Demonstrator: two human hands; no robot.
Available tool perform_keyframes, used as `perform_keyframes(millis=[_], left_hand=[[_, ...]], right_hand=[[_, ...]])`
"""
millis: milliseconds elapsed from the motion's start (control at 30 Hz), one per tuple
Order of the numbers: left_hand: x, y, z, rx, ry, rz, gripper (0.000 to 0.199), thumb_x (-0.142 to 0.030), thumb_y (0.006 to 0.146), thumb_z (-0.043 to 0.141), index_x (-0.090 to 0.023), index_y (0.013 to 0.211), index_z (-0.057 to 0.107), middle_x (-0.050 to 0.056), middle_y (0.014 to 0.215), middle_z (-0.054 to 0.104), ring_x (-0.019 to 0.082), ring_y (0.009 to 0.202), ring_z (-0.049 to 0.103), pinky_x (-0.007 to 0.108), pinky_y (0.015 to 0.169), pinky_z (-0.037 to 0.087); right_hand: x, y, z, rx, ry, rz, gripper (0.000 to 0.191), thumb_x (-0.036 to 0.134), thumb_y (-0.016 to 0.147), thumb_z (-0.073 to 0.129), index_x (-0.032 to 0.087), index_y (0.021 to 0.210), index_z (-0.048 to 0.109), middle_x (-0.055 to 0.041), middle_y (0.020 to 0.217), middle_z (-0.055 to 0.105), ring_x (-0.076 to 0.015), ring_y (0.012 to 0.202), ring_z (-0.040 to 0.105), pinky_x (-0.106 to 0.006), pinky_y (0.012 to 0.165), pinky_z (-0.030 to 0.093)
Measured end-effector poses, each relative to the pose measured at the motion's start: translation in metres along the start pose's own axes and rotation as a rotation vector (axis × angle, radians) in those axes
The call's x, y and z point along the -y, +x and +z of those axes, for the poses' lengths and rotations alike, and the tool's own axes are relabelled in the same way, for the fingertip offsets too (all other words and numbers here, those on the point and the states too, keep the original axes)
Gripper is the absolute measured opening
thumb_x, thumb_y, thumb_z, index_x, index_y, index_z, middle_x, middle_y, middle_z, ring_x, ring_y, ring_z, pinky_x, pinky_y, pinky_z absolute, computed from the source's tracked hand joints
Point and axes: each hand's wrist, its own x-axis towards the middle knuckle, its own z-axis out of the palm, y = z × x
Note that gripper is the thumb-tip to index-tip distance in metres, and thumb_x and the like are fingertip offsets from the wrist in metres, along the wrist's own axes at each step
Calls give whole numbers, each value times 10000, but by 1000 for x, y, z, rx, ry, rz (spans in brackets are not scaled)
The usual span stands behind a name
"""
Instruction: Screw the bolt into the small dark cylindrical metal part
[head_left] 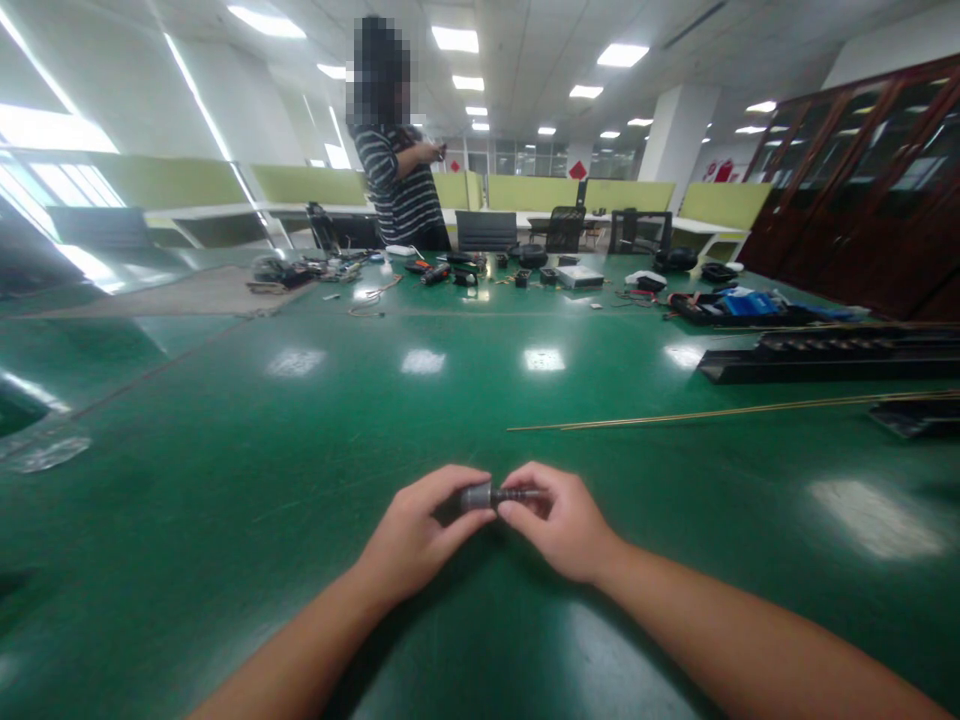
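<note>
Two hands meet over the near middle of the table [315, 520], fingertips almost touching. The left hand [416, 530] has its thumb and forefinger clamped on a grey cylinder [476, 497], which lies sideways between them. A dark shaft [517, 494] runs right from the cylinder, and the right hand [568, 522] has its thumb and fingers closed around it; the shaft's right end is partly hidden by that hand. Whether cylinder and shaft are one piece, I cannot tell.

Just beyond the hands, to the right, lie thin yellowish rods [675, 415], with black rails [825, 365] farther off. A clear sheet [49, 455] lies at the left. Along the far side are a white box [580, 277], a coil of cable [373, 300] and a blue packet [750, 303] at the right. Past the far edge stands a person [397, 185] in a striped top.
</note>
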Motion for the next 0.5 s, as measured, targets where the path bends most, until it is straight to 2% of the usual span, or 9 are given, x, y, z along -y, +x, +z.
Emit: perform_keyframes(millis=[500], left_hand=[[0, 0, -2, -18, -15, -17, 270, -362, 869, 689, -237, 1107, 669, 33, 1035, 717, 179, 936, 674, 281, 864, 533]], right_hand=[[0, 0, 0, -24, -21, -2, 153, 313, 850, 658, 171, 904, 672, 10, 710, 616, -110, 588, 506, -224, 563, 403]])
